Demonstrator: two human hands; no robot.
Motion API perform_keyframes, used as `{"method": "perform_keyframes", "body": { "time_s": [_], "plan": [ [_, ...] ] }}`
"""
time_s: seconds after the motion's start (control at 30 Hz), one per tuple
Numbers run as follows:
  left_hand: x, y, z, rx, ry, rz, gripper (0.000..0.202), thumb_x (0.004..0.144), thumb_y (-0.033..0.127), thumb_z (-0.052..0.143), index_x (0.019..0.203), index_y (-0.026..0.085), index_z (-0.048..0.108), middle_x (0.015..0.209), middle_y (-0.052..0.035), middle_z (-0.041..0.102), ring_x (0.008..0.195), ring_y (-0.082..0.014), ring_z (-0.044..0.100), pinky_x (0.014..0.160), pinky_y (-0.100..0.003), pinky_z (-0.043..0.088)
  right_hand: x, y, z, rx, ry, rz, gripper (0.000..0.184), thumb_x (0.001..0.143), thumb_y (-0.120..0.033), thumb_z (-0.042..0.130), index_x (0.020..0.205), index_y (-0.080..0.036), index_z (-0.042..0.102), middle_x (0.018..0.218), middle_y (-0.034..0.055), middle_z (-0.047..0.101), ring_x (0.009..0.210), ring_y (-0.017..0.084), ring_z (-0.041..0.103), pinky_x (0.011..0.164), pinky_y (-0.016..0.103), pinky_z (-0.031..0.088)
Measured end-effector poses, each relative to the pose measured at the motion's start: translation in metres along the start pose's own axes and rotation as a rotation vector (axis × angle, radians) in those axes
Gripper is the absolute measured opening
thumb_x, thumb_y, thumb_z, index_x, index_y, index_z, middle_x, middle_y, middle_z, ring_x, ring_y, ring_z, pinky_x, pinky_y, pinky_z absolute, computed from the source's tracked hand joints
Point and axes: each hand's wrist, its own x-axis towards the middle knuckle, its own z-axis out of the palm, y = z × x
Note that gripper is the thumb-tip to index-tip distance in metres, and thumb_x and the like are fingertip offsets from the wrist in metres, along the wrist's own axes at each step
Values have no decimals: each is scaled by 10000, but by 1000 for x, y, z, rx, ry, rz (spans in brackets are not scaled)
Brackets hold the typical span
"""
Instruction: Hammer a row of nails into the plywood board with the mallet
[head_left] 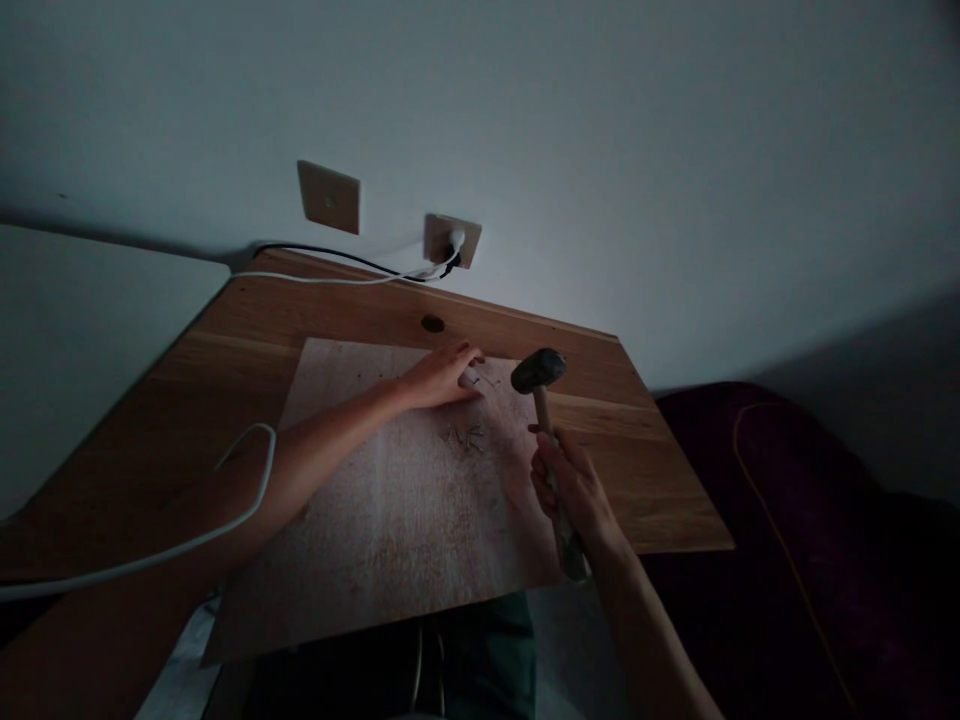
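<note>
My right hand (pixel 574 490) is wrapped round the wooden handle of a mallet (pixel 538 371), whose dark head is raised above the right side of a pale wooden board (pixel 390 500). Near the board's far edge, my left hand (pixel 442 375) has its thumb and fingers curled about a small pale piece (pixel 469 377), too small and dim to name. A thin nail-like bit (pixel 492 381) shows just right of those fingers. Between me and that hand, several small metal nails or screws (pixel 465 438) lie in a loose pile on the board.
Beneath the board is a wooden desk (pixel 652 480) against the wall. A wall socket (pixel 452 240) has white and black cables (pixel 337 280) plugged in. A white cable (pixel 255 490) crosses my left forearm. Dark purple furniture (pixel 780 500) stands at the right; a white panel (pixel 90 340) at the left.
</note>
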Motion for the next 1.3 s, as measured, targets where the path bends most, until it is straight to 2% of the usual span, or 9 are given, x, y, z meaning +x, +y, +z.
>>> {"method": "perform_keyframes", "body": {
  "time_s": [0.17,0.37,0.5,0.63,0.87,1.0,1.1,1.17,1.3],
  "plan": [
    [-1,-4,3,-39,44,25,678,787,402,890,1344,232,543,1358,-139,588,1319,-343,584,1103,-498,510,-5,-16,22,-49,-82,-97,559,942,-646,649,1285,-210,591,624,-118,484,335,58,370,285,185,327],
    [-1,-1,1,-58,38,6,762,731,354,938,1357,178,541,1354,-175,574,1331,-366,584,1131,-501,505,6,-10,40,-139,-139,-23,482,936,-611,641,1187,-201,603,639,-102,509,355,62,395,292,183,347],
    [-2,-2,0,-59,38,26,668,781,361,909,1327,203,558,1349,-153,581,1302,-342,608,1089,-484,534,6,-9,40,-125,-73,-72,533,947,-626,598,1259,-194,586,611,-115,483,349,68,376,290,187,354],
    [-1,0,0,-38,40,-1,599,780,338,915,1274,182,615,1288,-150,625,1204,-328,666,1040,-452,553,5,-5,38,-142,-102,-41,531,920,-628,633,1224,-195,596,615,-113,496,341,68,384,288,195,360],
    [2,6,-2,-21,13,-26,92,907,233,779,963,162,759,1018,-108,752,969,-261,731,885,-378,560,2,3,34,-90,-16,-74,542,920,-635,629,1246,-205,584,646,-107,510,343,66,382,287,198,350],
    [4,8,-2,-44,33,-39,37,904,183,754,902,158,781,949,-96,774,899,-232,739,843,-349,553,0,3,34,-59,-29,-52,550,896,-639,656,1225,-203,589,645,-110,506,338,62,374,282,200,345],
    [4,9,-2,-57,-3,-46,78,929,171,709,935,166,787,974,-94,779,919,-237,749,879,-365,564,-1,3,34,-63,-35,-72,544,920,-635,638,1244,-201,588,644,-109,502,340,63,375,282,199,346],
    [2,9,-1,-51,-6,-9,159,920,194,729,1074,178,770,1109,-114,763,1058,-273,736,968,-408,562,-2,1,35,-85,-37,-96,519,961,-619,604,1276,-206,578,633,-111,495,348,66,377,292,194,349],
    [-1,5,2,-43,50,50,727,778,361,911,1408,199,588,1387,-174,617,1342,-366,597,1122,-514,509,-1,-1,38,-153,-73,-94,442,997,-601,576,1233,-227,582,597,-114,485,365,76,400,315,184,360]
  ]
}}
